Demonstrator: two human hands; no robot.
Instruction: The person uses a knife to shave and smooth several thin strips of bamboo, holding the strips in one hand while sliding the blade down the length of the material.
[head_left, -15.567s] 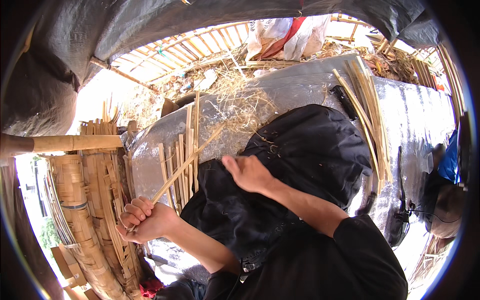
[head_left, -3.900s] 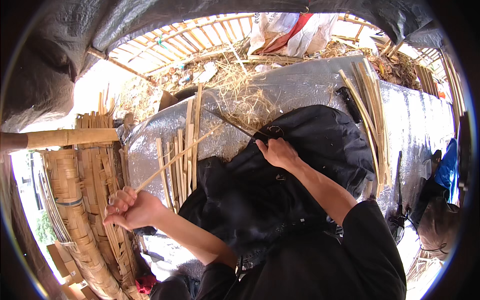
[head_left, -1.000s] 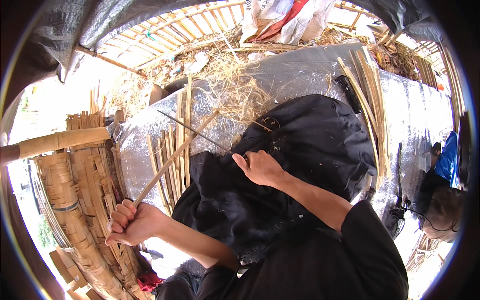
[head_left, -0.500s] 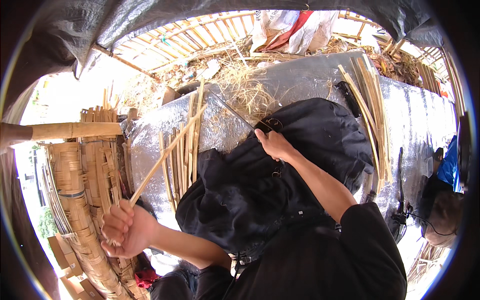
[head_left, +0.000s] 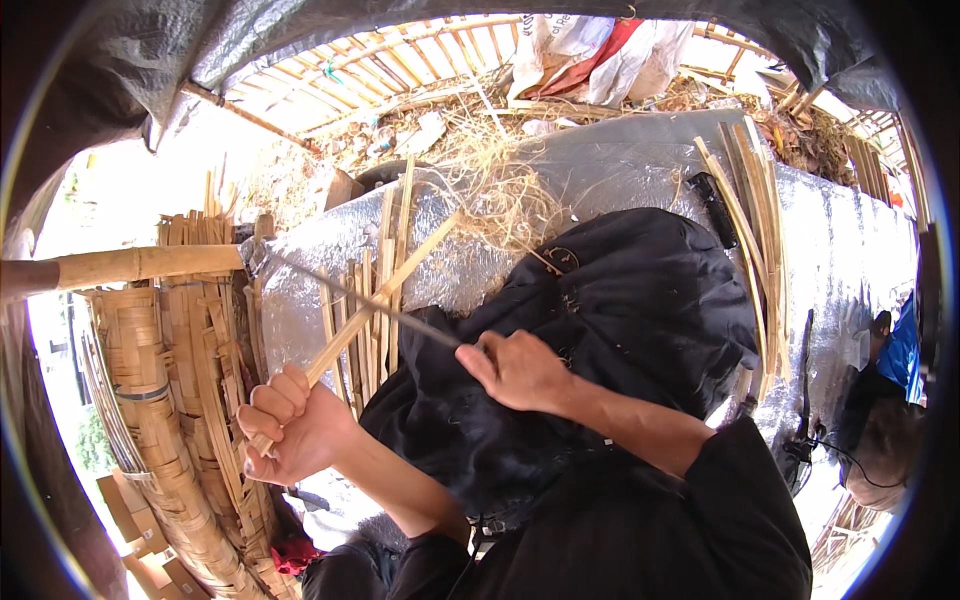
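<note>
My left hand (head_left: pixel 300 425) is closed around the lower end of a pale bamboo strip (head_left: pixel 418 260), which slants up to the right, away from me. My right hand (head_left: pixel 525 370) grips a knife whose handle is hidden in the fingers. Its long, narrow grey blade (head_left: pixel 415 323) points up and left and crosses the strip about midway; whether the edge presses into it I cannot tell. Beneath both hands, a black cloth (head_left: pixel 640 290) covers my lap. Curly pale shavings (head_left: pixel 500 195) lie heaped beyond the cloth.
Several bamboo strips (head_left: pixel 386 250) lie on a silver sheet (head_left: pixel 830 250) at left, with another bundle (head_left: pixel 760 250) at right beside a black-handled object (head_left: pixel 713 210). Woven bamboo (head_left: pixel 150 400) and a thick pole (head_left: pixel 150 263) stand left. Sacks (head_left: pixel 600 60) hang at the back.
The knife has swung left and toward me, from beside the strip to across it. My left hand and the strip have shifted right and slightly up.
</note>
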